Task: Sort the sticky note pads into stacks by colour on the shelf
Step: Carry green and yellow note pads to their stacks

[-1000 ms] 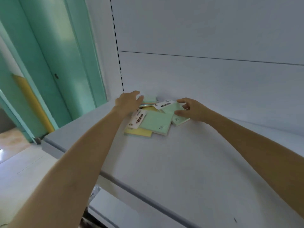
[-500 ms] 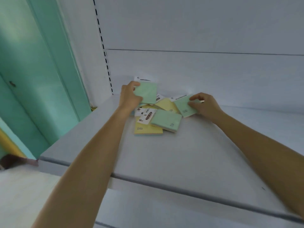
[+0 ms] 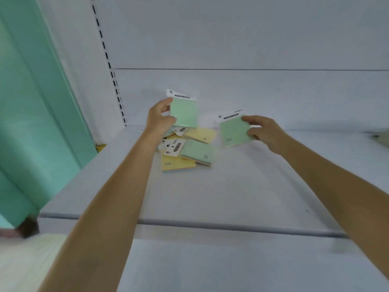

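Green pad (image 3: 184,112) pinched in my left hand (image 3: 159,121) hangs over pile (image 3: 197,151); my right hand (image 3: 265,131) pinches second green pad (image 3: 234,131) nearer bare shelf (image 3: 242,186).

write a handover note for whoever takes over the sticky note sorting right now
Left hand: grips a pale green square sticky note pad with a white header card, raised above the pile.
Right hand: pinches a second pale green square pad, right of the pile.
Mixed pile on the grey shelf: a third green pad lies over a yellow square pad, another yellow pad behind; more underneath, count unclear.
Done: two greens picked out; no colour stack formed.
Left: start a green stack, then a yellow one.
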The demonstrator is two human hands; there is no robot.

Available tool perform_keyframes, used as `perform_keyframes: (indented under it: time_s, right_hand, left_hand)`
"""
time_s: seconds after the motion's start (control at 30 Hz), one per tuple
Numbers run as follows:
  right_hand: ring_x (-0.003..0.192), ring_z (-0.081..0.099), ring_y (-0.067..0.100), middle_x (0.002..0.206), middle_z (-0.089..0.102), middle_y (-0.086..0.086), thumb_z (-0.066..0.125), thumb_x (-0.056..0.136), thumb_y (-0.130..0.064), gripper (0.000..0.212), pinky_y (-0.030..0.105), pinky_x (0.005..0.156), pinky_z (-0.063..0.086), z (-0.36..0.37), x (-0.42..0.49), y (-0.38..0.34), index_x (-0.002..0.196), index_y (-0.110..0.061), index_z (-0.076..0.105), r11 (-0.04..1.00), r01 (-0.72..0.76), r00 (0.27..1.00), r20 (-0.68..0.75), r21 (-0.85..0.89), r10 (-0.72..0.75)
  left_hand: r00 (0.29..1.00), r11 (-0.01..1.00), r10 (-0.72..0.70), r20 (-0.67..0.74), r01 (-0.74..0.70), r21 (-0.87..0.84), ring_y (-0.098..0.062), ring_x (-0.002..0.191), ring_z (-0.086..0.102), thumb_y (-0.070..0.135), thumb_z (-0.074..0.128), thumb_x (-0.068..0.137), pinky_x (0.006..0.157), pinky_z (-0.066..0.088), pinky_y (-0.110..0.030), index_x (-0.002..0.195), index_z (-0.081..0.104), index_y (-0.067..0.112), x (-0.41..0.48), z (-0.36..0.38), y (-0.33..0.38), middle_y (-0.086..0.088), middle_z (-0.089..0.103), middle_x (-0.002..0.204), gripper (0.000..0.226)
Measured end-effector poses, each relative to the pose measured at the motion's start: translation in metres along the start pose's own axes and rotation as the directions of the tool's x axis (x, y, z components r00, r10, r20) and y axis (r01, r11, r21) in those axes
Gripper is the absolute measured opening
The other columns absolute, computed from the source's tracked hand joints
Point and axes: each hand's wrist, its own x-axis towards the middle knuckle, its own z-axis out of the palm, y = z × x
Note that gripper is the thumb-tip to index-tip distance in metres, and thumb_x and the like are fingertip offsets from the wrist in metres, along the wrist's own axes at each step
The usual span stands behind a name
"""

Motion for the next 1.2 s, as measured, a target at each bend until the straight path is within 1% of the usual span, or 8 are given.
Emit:
perform_keyframes:
  time_s: [0.13,0.2,0.3,0.5,0.83,0.97,1.07,1.2]
  right_hand:
    - [0.099,0.048,0.019,0.111,0.050,0.007,0.044,0.082,0.013,0.049,0.035,0.097,0.044,-0.029,-0.018,0.003,0.126,-0.006,0.052,0.995,-0.074,0.995,-0.065,0.070,0.079]
    - [0.094,0.047,0.019,0.105,0.052,0.006,0.043,0.082,0.014,0.049,0.028,0.086,0.049,-0.051,-0.029,0.005,0.126,-0.005,0.052,0.991,-0.086,0.991,-0.092,0.103,0.096]
    - [0.077,0.050,0.013,0.085,0.052,-0.003,0.043,0.083,0.014,0.048,0.009,0.058,0.050,-0.092,-0.051,0.011,0.127,-0.004,0.051,0.987,-0.103,0.986,-0.119,0.122,0.117]
    - [0.064,0.046,0.007,0.076,0.047,-0.004,0.042,0.083,0.014,0.047,0.006,0.047,0.046,-0.194,-0.106,0.039,0.128,-0.002,0.049,0.983,-0.121,0.969,-0.200,0.134,0.147]
    - [0.069,0.049,0.010,0.079,0.050,-0.002,0.040,0.084,0.016,0.047,0.010,0.052,0.049,-0.375,-0.205,0.088,0.127,-0.002,0.049,0.974,-0.145,0.934,-0.299,0.173,0.193]
    - [0.071,0.052,0.009,0.082,0.053,-0.004,0.040,0.085,0.015,0.047,0.008,0.052,0.049,-0.431,-0.226,0.109,0.128,-0.002,0.049,0.969,-0.150,0.920,-0.333,0.194,0.209]
    - [0.074,0.053,0.009,0.086,0.054,-0.004,0.041,0.085,0.015,0.046,0.008,0.054,0.051,-0.473,-0.230,0.125,0.127,-0.001,0.049,0.966,-0.129,0.903,-0.377,0.224,0.208]
    - [0.075,0.053,0.010,0.107,0.054,0.008,0.041,0.085,0.013,0.045,0.011,0.057,0.049,-0.529,-0.217,0.144,0.127,-0.003,0.050,0.962,-0.105,0.869,-0.447,0.253,0.212]
  left_hand:
    - [0.996,0.995,-0.054,0.068,0.059,-0.084,-0.018,0.095,0.055,-0.015,0.052,0.078,0.057,0.047,-0.012,0.134,0.046,0.012,-0.006,0.031,0.013,-0.009,0.056,0.119,0.062]
    - [0.993,0.993,-0.046,0.108,0.057,-0.103,-0.016,0.091,0.052,-0.016,0.051,0.078,0.047,0.042,-0.005,0.133,0.046,0.009,-0.011,0.055,0.022,-0.008,0.056,0.109,0.061]
    - [0.985,0.989,-0.047,0.167,0.070,-0.133,-0.017,0.090,0.049,-0.017,0.051,0.078,0.056,0.041,-0.014,0.132,0.047,0.006,-0.021,0.101,0.036,-0.005,0.053,0.102,0.060]
    - [0.952,0.982,-0.014,0.305,0.072,-0.177,-0.020,0.080,0.046,-0.018,0.048,0.077,0.058,0.034,-0.023,0.114,0.057,0.016,-0.068,0.210,0.072,-0.008,0.050,0.089,0.052]
    - [0.924,0.954,-0.009,0.381,0.123,-0.274,-0.019,0.086,0.047,-0.015,0.050,0.077,0.058,0.037,-0.019,0.133,0.048,0.009,-0.171,0.396,0.129,-0.008,0.047,0.098,0.060]
    - [0.912,0.956,-0.005,0.410,0.125,-0.266,-0.017,0.086,0.045,-0.016,0.050,0.076,0.059,0.036,-0.018,0.132,0.049,0.008,-0.200,0.458,0.147,-0.007,0.047,0.096,0.060]
    - [0.916,0.959,-0.002,0.401,0.115,-0.259,-0.018,0.074,0.041,-0.016,0.049,0.075,0.058,0.032,-0.020,0.128,0.052,0.008,-0.207,0.501,0.160,-0.002,0.041,0.077,0.058]
    - [0.922,0.948,-0.003,0.388,0.126,-0.293,-0.013,0.064,0.037,-0.015,0.050,0.074,0.053,0.029,-0.021,0.116,0.060,0.015,-0.205,0.556,0.175,0.001,0.041,0.074,0.052]
